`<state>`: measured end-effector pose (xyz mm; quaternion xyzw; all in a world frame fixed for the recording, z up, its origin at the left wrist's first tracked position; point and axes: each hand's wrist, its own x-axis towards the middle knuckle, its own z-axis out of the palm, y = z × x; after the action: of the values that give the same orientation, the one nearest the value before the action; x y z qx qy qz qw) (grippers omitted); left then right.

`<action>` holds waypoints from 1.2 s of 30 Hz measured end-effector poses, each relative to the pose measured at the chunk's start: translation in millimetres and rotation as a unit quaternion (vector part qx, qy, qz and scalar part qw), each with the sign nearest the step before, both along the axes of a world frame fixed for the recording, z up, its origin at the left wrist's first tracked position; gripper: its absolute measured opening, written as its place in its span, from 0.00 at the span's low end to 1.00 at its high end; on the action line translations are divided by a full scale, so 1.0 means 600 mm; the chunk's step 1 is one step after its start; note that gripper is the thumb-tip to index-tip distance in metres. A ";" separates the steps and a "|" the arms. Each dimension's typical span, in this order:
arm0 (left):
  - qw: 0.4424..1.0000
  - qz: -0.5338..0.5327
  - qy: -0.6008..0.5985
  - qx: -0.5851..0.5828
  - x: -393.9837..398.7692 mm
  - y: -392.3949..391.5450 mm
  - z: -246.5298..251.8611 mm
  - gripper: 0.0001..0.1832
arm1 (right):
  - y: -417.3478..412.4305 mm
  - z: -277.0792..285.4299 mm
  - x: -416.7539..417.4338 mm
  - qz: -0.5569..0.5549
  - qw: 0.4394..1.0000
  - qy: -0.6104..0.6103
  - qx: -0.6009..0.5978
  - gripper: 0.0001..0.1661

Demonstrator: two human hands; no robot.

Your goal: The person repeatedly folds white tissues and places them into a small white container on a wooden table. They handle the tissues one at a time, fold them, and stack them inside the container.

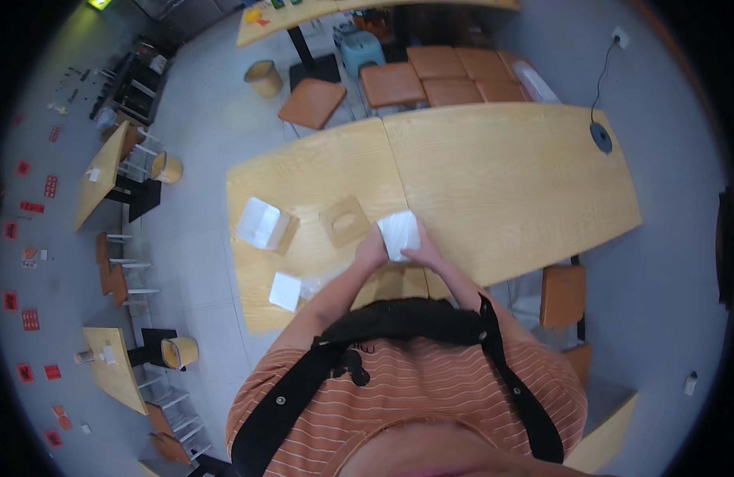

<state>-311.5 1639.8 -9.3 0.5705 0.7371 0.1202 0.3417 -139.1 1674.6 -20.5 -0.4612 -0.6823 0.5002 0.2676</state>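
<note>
Both of my hands grip a white wrapped pack (398,234), likely paper napkins, above the wooden table. My left hand (372,249) holds its left side, and my right hand (425,247) its right side, with the thumb over the lower corner. Just left of the pack lies a tan square piece with an oval opening (344,222), possibly a tissue-box lid. Further left stands a whitish box (261,223), apparently with an open top. Nearer me, a white square stack (285,291) rests beside a crumpled clear plastic wrapper (314,285), partly hidden by my left forearm.
The wooden table (510,161) has a seam across it. A dark round disc with a cord (601,138) sits at its right end. Brown stools (312,103) stand along the far side, another brown seat (562,295) at the near right. A bin (263,79) stands on the floor.
</note>
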 end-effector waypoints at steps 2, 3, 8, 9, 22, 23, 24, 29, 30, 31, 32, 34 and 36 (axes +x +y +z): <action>0.998 -0.054 -0.010 0.015 0.013 0.002 0.011 0.42 | 0.008 -0.038 0.027 -0.015 1.000 -0.016 0.010 0.53; 0.997 -0.075 -0.025 -0.001 0.019 0.006 0.034 0.39 | 0.017 -0.051 0.039 0.002 1.000 0.008 -0.023 0.52; 0.992 -0.068 0.086 -0.069 0.019 -0.002 0.012 0.19 | 0.038 -0.019 0.051 0.036 0.988 0.049 -0.144 0.38; 0.987 -0.086 0.107 -0.083 0.010 0.007 0.007 0.17 | 0.047 -0.011 0.050 0.056 0.988 0.044 -0.139 0.36; 0.949 -0.197 0.216 -0.119 0.016 0.035 0.026 0.13 | 0.078 -0.043 0.057 -0.040 0.998 -0.014 0.043 0.22; 0.945 -0.216 0.224 -0.100 0.016 0.032 0.027 0.13 | 0.078 -0.035 0.056 -0.057 0.997 -0.019 0.054 0.22; 0.941 -0.236 0.230 -0.081 0.018 0.027 0.028 0.12 | 0.078 -0.019 0.054 -0.074 0.995 -0.026 0.064 0.22; 0.938 -0.257 0.227 -0.053 0.032 0.002 0.004 0.12 | 0.081 -0.010 0.054 0.148 0.984 -0.033 -0.096 0.16; 0.942 -0.243 0.221 -0.073 0.034 0.000 0.001 0.12 | 0.086 -0.011 0.057 0.197 0.970 -0.054 -0.135 0.16; 0.945 -0.229 0.215 -0.092 0.035 -0.004 -0.001 0.12 | 0.091 -0.013 0.057 0.213 0.964 -0.085 -0.134 0.16; 0.948 -0.225 0.199 -0.106 0.033 -0.004 -0.002 0.12 | 0.097 -0.015 0.055 0.228 0.958 -0.116 -0.133 0.17; 0.952 -0.219 0.168 -0.136 0.034 -0.002 0.028 0.12 | 0.103 -0.007 0.051 0.229 0.948 -0.138 -0.171 0.16; 0.977 -0.138 0.123 -0.106 0.025 -0.014 -0.001 0.11 | 0.088 -0.025 0.056 0.115 0.985 -0.063 -0.113 0.16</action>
<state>-296.4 1631.1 -9.8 0.6375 0.6963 -0.0783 0.3205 -105.7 1727.6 -35.6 -0.4381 -0.6851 0.5714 0.1107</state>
